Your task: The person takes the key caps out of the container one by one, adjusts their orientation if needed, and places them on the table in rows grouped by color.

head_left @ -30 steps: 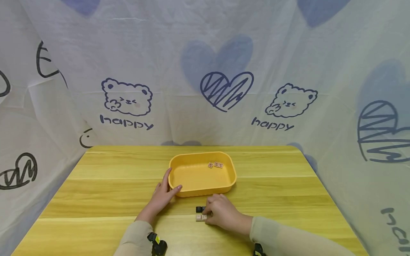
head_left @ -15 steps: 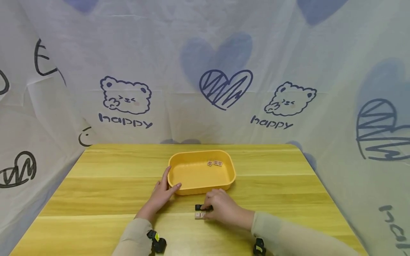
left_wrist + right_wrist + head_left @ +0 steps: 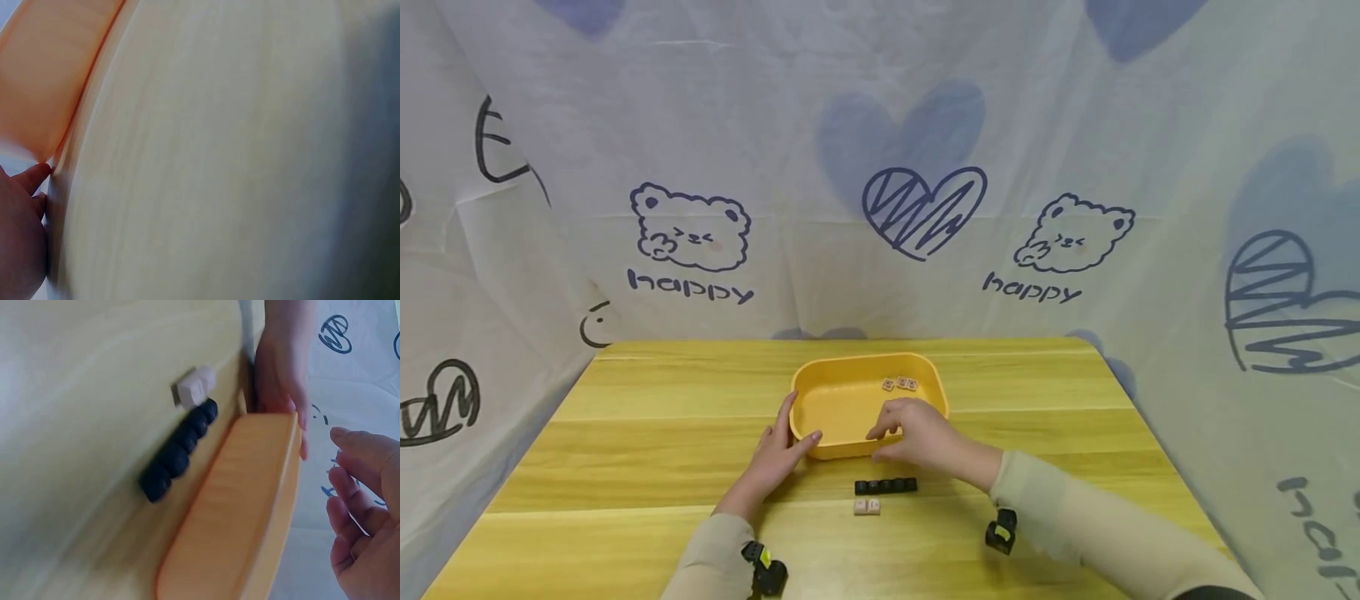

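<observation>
Two pale keycaps (image 3: pixel 861 507) lie just nearer than black keycaps (image 3: pixel 886 486), head view; left hand (image 3: pixel 777 454), fingers spread, touches the yellow tray (image 3: pixel 835 417); right hand (image 3: pixel 921 437) hovers above its near rim. Left wrist: fingertips meet the tray. Right wrist: right fingers curve, loosely parted.

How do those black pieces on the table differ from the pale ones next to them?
The black pieces are dark, while the pale pieces are light. There are five black pieces in a long row but just two pale pieces side by side. The black pieces lie closer to the yellow tray than the pale pieces. Both groups are small and blocky.
</observation>
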Demonstrator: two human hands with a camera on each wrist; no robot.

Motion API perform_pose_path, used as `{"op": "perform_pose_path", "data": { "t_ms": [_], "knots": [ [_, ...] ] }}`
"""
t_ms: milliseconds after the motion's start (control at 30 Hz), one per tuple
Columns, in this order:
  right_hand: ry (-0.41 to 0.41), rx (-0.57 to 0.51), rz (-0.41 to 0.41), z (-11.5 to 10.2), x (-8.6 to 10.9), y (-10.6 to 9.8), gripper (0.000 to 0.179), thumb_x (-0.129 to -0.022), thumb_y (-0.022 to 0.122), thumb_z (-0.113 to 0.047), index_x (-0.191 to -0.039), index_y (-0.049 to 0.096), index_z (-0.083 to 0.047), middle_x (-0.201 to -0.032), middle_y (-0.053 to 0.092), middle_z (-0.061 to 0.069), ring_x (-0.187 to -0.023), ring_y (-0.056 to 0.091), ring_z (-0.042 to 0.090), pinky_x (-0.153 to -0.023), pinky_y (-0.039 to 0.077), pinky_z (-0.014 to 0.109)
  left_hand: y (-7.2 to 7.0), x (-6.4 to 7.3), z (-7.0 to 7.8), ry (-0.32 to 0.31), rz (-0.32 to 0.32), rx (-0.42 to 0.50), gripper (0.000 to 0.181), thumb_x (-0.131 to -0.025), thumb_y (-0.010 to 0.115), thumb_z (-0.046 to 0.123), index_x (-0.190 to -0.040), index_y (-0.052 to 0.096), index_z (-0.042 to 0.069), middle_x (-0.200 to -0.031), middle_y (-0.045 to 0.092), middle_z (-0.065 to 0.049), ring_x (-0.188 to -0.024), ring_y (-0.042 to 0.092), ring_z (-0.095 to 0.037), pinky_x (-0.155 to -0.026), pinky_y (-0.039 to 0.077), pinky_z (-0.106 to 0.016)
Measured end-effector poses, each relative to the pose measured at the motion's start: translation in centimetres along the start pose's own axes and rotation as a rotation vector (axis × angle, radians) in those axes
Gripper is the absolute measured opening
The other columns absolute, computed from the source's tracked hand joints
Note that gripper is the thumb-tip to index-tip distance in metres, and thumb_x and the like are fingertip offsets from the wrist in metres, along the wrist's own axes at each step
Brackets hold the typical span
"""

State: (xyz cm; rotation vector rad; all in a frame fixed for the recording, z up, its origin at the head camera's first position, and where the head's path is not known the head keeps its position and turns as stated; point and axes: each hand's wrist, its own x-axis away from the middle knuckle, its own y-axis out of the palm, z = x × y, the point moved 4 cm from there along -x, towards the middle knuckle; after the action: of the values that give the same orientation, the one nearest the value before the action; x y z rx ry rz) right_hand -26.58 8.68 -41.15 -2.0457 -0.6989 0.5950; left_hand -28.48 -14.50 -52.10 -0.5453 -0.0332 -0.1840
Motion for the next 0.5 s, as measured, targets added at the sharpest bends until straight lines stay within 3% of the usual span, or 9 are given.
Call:
{"op": "perform_pose_path", "data": {
  "t_ms": [200,267,433,500],
  "knots": [
    [0.048,0.009,-0.069,0.4,-1.4,-1.0,0.019,-0.081,0.081,-0.018,-0.098,0.078,-0.010,-0.088,0.068,-0.002,-0.079,0.060,0.017,-0.069,0.048,0.027,0.0,0.0,-0.3,0.010,0.004,-0.010,0.089,-0.094,0.060,0.048,-0.158,0.003,0.022,-0.159,0.015,-0.020,-0.139,0.003,-0.057,-0.109,0.004,-0.068],
    [0.080,0.000,-0.096,0.6,-1.8,-1.3,0.020,-0.081,0.081,-0.019,-0.099,0.079,-0.012,-0.088,0.070,-0.003,-0.083,0.061,0.017,-0.074,0.049,0.029,0.0,0.0,-0.3,0.018,0.004,-0.008,0.089,-0.095,0.060,0.047,-0.158,0.002,0.022,-0.159,0.015,-0.020,-0.139,0.003,-0.057,-0.109,0.004,-0.067],
    [0.144,-0.089,-0.140,1.2,-2.7,-1.9,0.021,-0.083,0.079,-0.019,-0.102,0.077,-0.010,-0.090,0.070,-0.002,-0.082,0.060,0.015,-0.074,0.051,0.031,0.0,-0.1,-0.4,0.028,0.003,-0.012,0.088,-0.095,0.058,0.047,-0.158,0.002,0.021,-0.159,0.015,-0.021,-0.140,0.002,-0.056,-0.110,0.002,-0.067],
    [0.152,-0.129,-0.146,1.6,-3.1,-2.1,0.022,-0.084,0.078,-0.017,-0.103,0.077,-0.007,-0.090,0.068,-0.001,-0.078,0.059,0.013,-0.068,0.050,0.028,0.0,-0.1,-0.4,0.025,0.003,-0.017,0.089,-0.095,0.058,0.048,-0.158,0.002,0.020,-0.159,0.015,-0.021,-0.140,0.003,-0.056,-0.110,0.003,-0.067]
  ]
}}
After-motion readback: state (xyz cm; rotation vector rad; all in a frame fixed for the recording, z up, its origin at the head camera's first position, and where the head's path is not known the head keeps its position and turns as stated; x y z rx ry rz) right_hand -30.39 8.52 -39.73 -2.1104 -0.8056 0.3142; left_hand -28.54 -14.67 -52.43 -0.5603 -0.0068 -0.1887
